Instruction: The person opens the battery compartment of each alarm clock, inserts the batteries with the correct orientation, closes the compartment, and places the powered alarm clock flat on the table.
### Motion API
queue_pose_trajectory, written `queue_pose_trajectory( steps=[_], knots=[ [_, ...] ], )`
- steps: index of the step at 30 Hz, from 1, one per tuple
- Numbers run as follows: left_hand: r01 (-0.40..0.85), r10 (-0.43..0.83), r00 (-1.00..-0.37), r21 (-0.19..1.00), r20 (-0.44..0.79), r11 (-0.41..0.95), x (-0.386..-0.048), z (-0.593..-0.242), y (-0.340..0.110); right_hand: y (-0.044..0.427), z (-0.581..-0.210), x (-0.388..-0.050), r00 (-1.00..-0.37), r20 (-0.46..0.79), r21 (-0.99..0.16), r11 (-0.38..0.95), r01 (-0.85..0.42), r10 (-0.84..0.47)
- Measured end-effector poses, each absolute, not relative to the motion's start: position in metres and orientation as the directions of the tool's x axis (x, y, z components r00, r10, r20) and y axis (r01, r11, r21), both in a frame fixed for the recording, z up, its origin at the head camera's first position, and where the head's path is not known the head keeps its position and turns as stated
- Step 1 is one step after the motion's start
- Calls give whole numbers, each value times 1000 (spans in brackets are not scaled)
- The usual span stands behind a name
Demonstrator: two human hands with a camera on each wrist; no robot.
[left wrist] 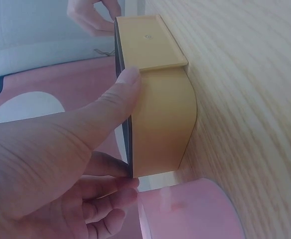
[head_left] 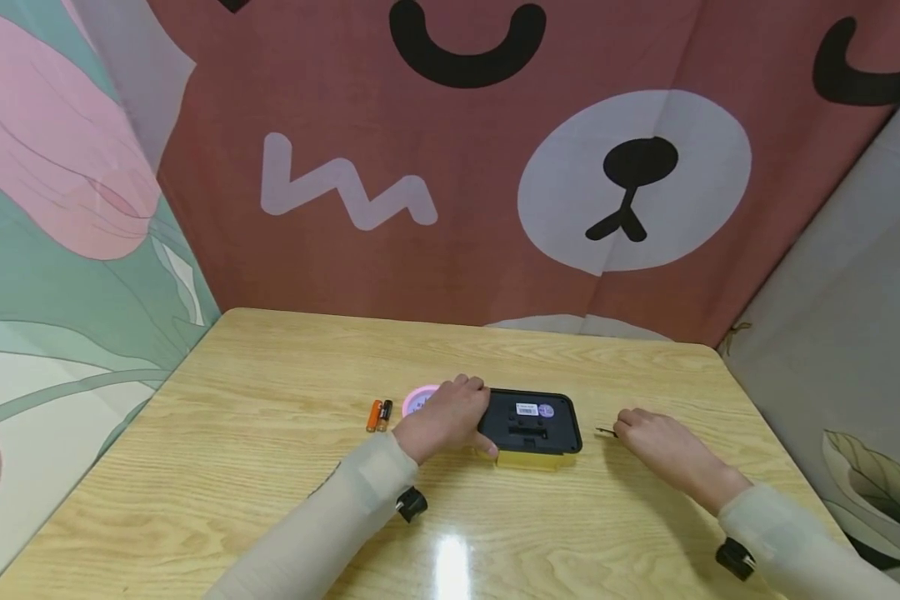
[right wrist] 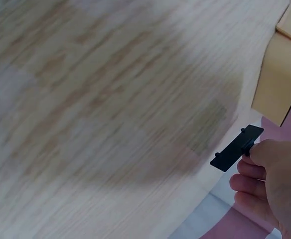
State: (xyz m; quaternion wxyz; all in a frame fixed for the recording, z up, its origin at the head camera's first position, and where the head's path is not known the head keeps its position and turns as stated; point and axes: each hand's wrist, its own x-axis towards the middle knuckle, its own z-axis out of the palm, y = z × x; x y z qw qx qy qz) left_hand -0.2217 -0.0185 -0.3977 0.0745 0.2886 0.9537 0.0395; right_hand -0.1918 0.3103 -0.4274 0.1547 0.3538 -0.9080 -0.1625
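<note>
A yellow box-shaped device (head_left: 547, 402) lies with its black base facing up, showing a battery compartment and two stickers. My left hand (head_left: 450, 418) holds its left end, thumb on the near yellow side and fingers at the far edge. In the left wrist view, the thumb presses near the corner of the yellow body (left wrist: 160, 119). My right hand (head_left: 663, 450), raised off the table to the right, pinches a small black battery cover (right wrist: 235, 149) with two tabs on one edge. Two batteries (head_left: 385, 415) lie side by side left of the device.
A pink round object (head_left: 418, 396) with a pale top stands just behind my left hand, close to the device's left end. The wooden table (head_left: 270, 467) is bounded at the back by a printed bear curtain (head_left: 480, 250), with more fabric at both sides.
</note>
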Motion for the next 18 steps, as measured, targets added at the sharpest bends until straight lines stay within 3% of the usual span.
queue_pose_trajectory(
  steps=[18],
  knots=[
    [544, 555, -823, 116, -120, 831, -221, -398, -17, 314, -435, -184, -634, 134, 498, 605, -621, -761]
  ],
)
